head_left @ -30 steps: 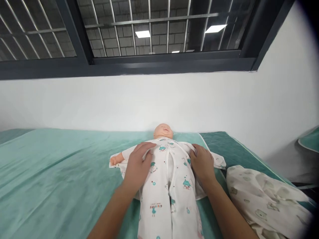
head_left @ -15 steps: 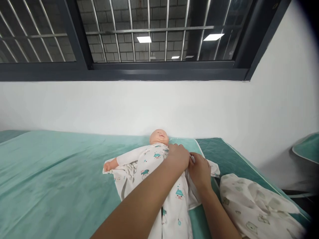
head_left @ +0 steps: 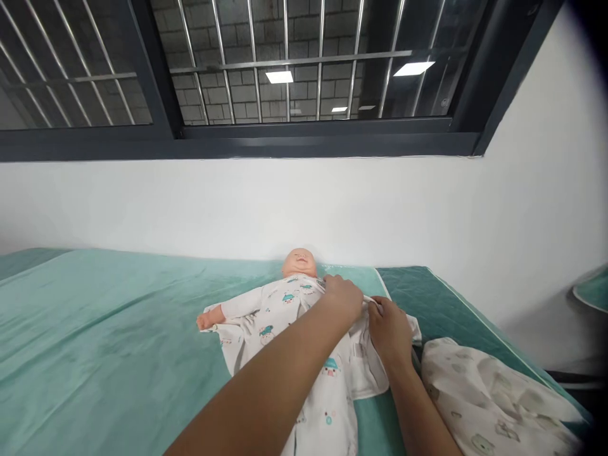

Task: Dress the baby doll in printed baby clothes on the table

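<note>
A baby doll [head_left: 300, 261] lies on its back, head toward the wall, dressed in a white printed garment [head_left: 329, 405] with teal house and figure motifs. Its arm on the left side wears a plain white sleeve [head_left: 243, 303], with the doll's hand [head_left: 211, 317] showing at the end. My left hand [head_left: 342, 296] is closed on the garment near the doll's shoulder on the right side. My right hand [head_left: 390, 328] pinches white fabric just beside it, and a narrow strip stretches between the two hands. The doll's other arm is hidden by my hands and the cloth.
A teal sheet [head_left: 118, 329] covers the bed, which meets a white wall [head_left: 266, 209]. To the right lies a crumpled white printed cloth [head_left: 498, 399] on a darker teal quilted cover [head_left: 408, 285]. Above is a dark-framed window [head_left: 304, 145] with metal bars.
My right hand has moved slightly right, away from my left, and more fabric shows stretched between them. The doll's head and body have shifted slightly left.
</note>
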